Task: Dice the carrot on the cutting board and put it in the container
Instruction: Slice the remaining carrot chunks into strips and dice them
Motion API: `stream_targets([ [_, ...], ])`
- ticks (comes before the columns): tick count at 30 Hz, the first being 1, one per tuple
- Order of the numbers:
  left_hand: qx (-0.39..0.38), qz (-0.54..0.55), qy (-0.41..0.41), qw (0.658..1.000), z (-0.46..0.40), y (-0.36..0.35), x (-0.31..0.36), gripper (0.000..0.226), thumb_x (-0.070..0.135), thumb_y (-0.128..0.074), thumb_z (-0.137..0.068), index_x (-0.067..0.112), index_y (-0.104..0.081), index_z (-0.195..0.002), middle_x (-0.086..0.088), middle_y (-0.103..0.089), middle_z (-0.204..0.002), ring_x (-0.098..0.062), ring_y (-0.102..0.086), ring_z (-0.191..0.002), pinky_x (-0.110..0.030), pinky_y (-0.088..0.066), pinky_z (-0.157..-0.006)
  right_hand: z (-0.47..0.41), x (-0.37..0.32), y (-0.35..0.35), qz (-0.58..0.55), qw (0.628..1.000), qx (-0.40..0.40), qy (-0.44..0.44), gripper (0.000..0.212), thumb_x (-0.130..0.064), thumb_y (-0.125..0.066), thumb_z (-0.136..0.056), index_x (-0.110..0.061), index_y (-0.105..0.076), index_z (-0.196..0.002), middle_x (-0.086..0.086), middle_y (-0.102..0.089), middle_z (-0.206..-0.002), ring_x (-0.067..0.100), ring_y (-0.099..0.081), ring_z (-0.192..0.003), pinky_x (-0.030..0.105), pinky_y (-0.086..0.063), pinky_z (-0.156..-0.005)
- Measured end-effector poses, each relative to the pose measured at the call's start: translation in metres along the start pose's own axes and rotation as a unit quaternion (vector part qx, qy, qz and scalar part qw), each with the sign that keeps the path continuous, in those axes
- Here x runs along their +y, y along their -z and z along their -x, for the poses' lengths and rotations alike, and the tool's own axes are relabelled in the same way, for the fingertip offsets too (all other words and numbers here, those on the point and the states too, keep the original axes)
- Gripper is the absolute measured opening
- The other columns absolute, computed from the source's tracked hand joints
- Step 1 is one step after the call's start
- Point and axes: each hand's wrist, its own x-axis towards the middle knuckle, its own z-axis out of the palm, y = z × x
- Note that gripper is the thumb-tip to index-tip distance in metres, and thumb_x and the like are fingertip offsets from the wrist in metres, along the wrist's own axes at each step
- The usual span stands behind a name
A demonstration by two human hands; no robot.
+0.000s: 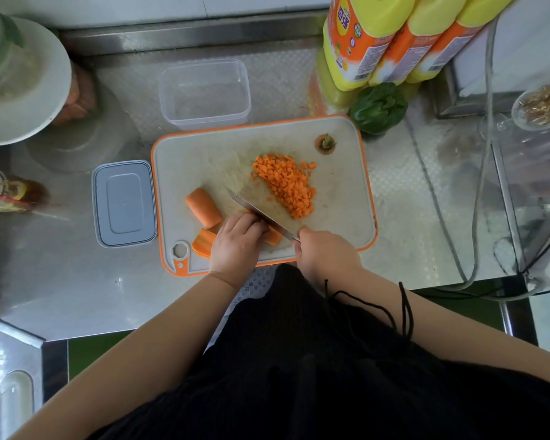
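Two hands over cutting board [204,160], left hand [235,246] fingers pressing carrot [275,238], right hand [326,252] fingers gripping knife [261,214]

Clear plastic container [205,92], embossed steel counter [394,192]

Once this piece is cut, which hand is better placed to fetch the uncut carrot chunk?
Left. The left hand rests right beside the carrot chunk on the board's left side, while the right hand grips the knife and sits farther away.
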Motion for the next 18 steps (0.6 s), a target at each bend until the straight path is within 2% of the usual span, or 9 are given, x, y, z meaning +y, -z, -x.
stream_targets([
  [3,-0.001,0.008,0.008,1.0,0.0,-0.002,0.0,0.008,0.0,-0.072,-0.082,0.006,-0.072,-0.087,-0.008,-0.066,-0.093,-0.028,-0.058,-0.091,-0.039,-0.052,-0.082,-0.009,-0.007,0.003,0.038,0.999,-0.027,-0.019,0.014,-0.016,-0.045,-0.097,-0.013,-0.056,-0.105,0.0,-0.045,-0.074,0.024,-0.058,-0.083,0.034,-0.042,-0.065],
  [7,0.001,0.012,0.007,1.0,0.001,-0.003,-0.001,0.005,0.003,-0.07,-0.085,0.007,-0.072,-0.087,-0.008,-0.066,-0.094,-0.028,-0.058,-0.092,-0.038,-0.052,-0.083,-0.016,-0.007,0.003,0.043,0.998,-0.046,-0.029,0.018,-0.012,-0.044,-0.097,-0.01,-0.06,-0.107,0.004,-0.049,-0.078,0.028,-0.06,-0.088,0.035,-0.043,-0.066],
  [10,0.006,0.011,0.003,1.0,0.001,-0.002,0.0,0.006,0.003,-0.071,-0.084,0.007,-0.072,-0.088,-0.007,-0.067,-0.095,-0.028,-0.059,-0.092,-0.037,-0.052,-0.083,-0.018,-0.006,0.0,-0.001,0.999,-0.04,-0.018,0.021,-0.02,-0.041,-0.1,-0.009,-0.059,-0.105,0.007,-0.054,-0.087,0.031,-0.06,-0.092,0.035,-0.042,-0.068],
  [14,-0.004,-0.007,-0.01,1.0,0.002,0.001,0.001,0.013,-0.004,-0.073,-0.08,0.007,-0.071,-0.088,-0.007,-0.066,-0.096,-0.028,-0.06,-0.092,-0.036,-0.054,-0.08,-0.023,0.0,-0.001,-0.04,0.999,-0.027,-0.021,0.033,-0.037,-0.04,-0.101,-0.009,-0.058,-0.099,0.004,-0.051,-0.084,0.028,-0.059,-0.088,0.034,-0.042,-0.069],
  [18,-0.006,-0.028,-0.012,1.0,0.002,0.002,0.0,0.013,-0.003,-0.073,-0.081,0.008,-0.072,-0.088,-0.007,-0.066,-0.095,-0.026,-0.06,-0.093,-0.035,-0.054,-0.08,-0.025,0.009,0.003,-0.081,0.996,-0.03,-0.013,0.035,-0.041,-0.042,-0.099,-0.01,-0.055,-0.091,0.005,-0.053,-0.081,0.028,-0.059,-0.085,0.031,-0.038,-0.067],
])
